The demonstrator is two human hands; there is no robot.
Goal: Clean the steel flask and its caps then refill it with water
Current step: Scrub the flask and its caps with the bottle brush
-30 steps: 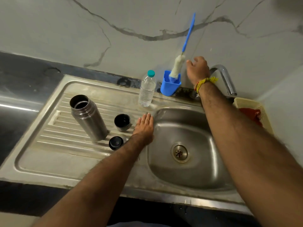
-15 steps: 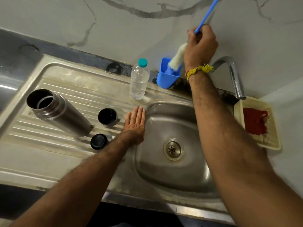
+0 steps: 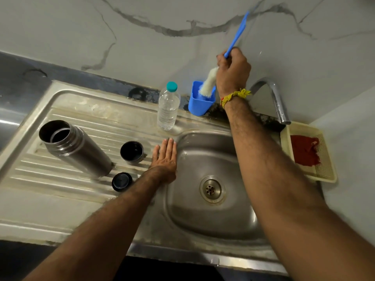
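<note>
My right-hand fingers (image 3: 227,63) are clenched around the blue brush (image 3: 236,35), bristles in the blue holder (image 3: 199,104) at the sink's back edge. My left hand (image 3: 165,159) lies flat, released, on the drainboard (image 3: 50,191). The steel flask (image 3: 75,148) stands open there, with two caps (image 3: 132,152) beside it.

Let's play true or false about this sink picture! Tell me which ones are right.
1. The right hand holds the blue bottle brush. True.
2. The steel flask has its cap on. False: its mouth is open, and both black caps sit beside it.
3. The left hand rests flat, holding nothing. True.
4. Water runs from the tap. False: no water shows.
5. The plastic bottle lies on its side. False: it stands upright.
</note>
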